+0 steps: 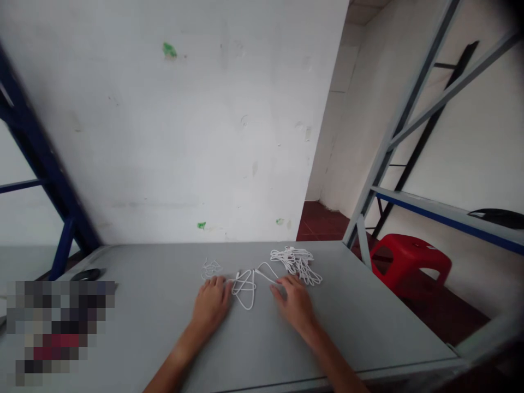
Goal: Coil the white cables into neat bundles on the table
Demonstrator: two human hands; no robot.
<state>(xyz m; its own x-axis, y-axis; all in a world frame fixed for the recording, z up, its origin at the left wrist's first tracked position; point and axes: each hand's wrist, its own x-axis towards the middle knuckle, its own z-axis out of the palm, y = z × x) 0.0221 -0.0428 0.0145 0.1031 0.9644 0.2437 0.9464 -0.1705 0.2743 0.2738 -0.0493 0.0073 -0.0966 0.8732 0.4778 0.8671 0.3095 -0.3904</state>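
A white cable [246, 290] lies in loose loops on the grey tabletop, between my two hands. My left hand [212, 301] rests palm down to its left, fingers laid on the table and thumb close to the loops. Just beyond those fingertips is a small cluster of thin white strands [212, 268], too fine to name. My right hand [295, 303] is on the other side, thumb and index finger apart. One strand of the cable runs to its fingertips, and whether they touch it I cannot tell. A pile of bundled white cables [301, 263] sits just past this hand.
The grey table [155, 316] stands against a white wall. A black round object [85, 274] lies at its left, near a pixelated area. Blue and grey metal frames rise on both sides. A red plastic stool [413, 262] stands on the floor to the right.
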